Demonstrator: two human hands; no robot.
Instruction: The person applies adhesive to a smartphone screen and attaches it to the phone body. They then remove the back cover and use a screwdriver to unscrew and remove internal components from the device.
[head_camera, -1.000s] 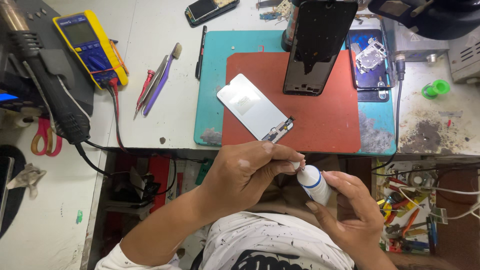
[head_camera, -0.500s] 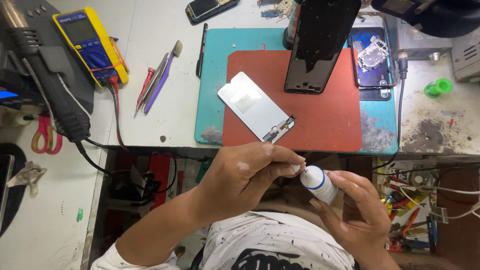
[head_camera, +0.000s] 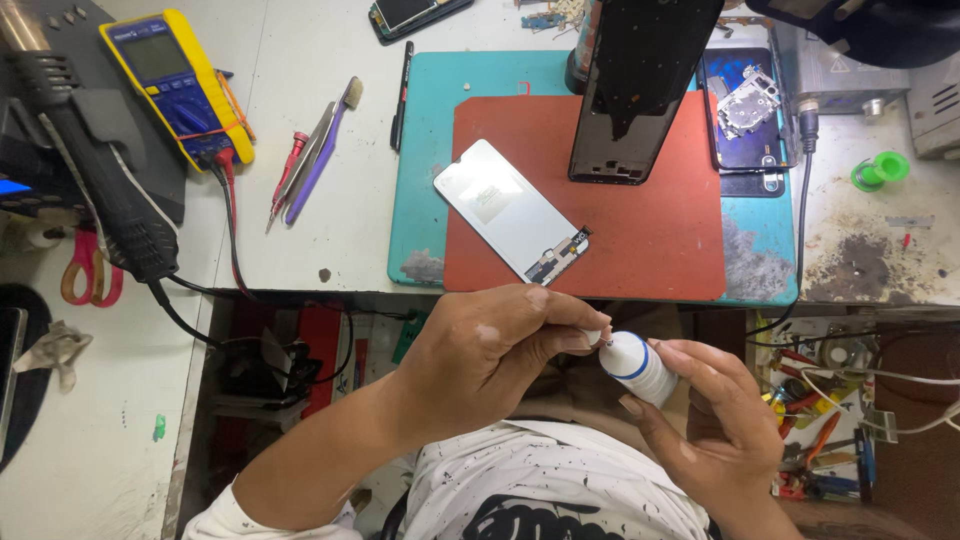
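Bright, even light from above makes the picture sharp, with soft glare on the white panel (head_camera: 510, 208) and dark shadow under the bench at 6 o'clock.

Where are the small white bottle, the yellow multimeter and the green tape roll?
small white bottle (head_camera: 636, 366), head view, on its white body by the blue band.
yellow multimeter (head_camera: 176, 85), head view, on its blue face.
green tape roll (head_camera: 880, 170), head view, on its rim.

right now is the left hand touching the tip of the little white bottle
Touching. The head view shows the left hand with its fingertips pinched on the tip of the white bottle, which the right hand holds.
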